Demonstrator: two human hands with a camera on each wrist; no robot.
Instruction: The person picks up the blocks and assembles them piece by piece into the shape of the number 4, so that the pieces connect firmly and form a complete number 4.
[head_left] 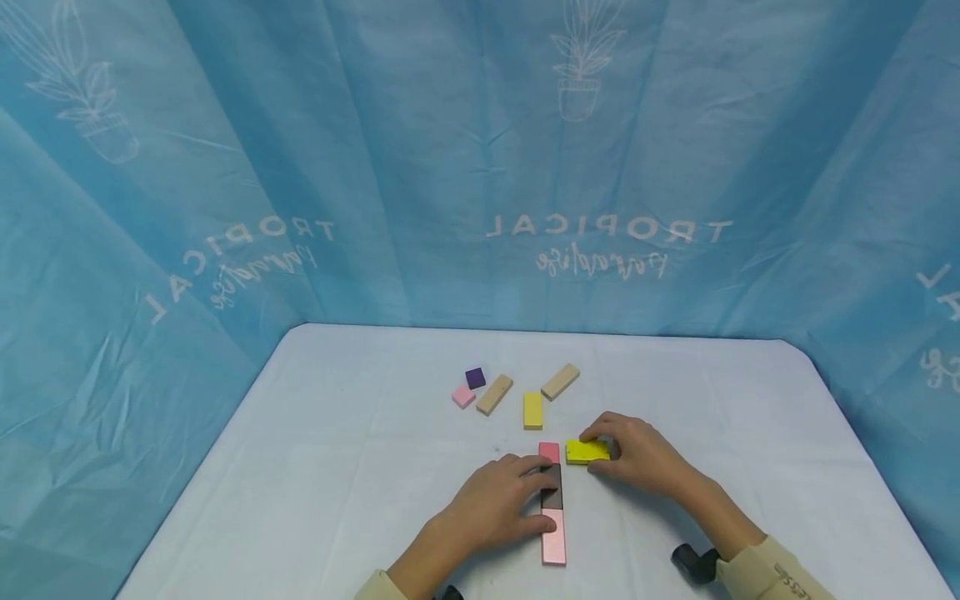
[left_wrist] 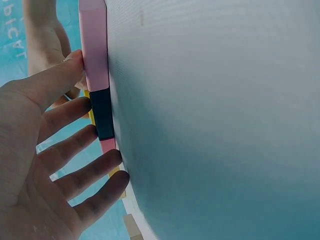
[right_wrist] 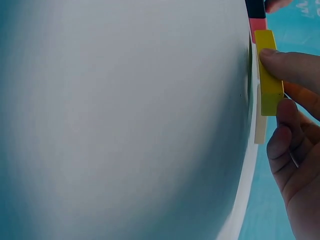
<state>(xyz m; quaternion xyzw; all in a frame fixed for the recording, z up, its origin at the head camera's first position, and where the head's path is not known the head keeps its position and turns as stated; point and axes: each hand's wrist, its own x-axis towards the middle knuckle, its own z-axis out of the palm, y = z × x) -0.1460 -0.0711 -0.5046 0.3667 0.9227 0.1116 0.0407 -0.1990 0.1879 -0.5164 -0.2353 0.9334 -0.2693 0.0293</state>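
Observation:
A row of blocks runs toward the person: a red-pink block at the far end, a black block in the middle and a pale pink block nearest. Along the row's left side lies the left hand, its fingers spread and nearly straight; the thumb touches the pale pink block and the fingertips reach the black one. The right hand pinches a yellow block between thumb and fingers. That block lies crosswise just right of the row's far end, a small gap apart.
Farther back on the white table lie another yellow block, two plain wooden blocks, one left of the other, a small pink block and a dark purple cube. A blue printed curtain hangs behind.

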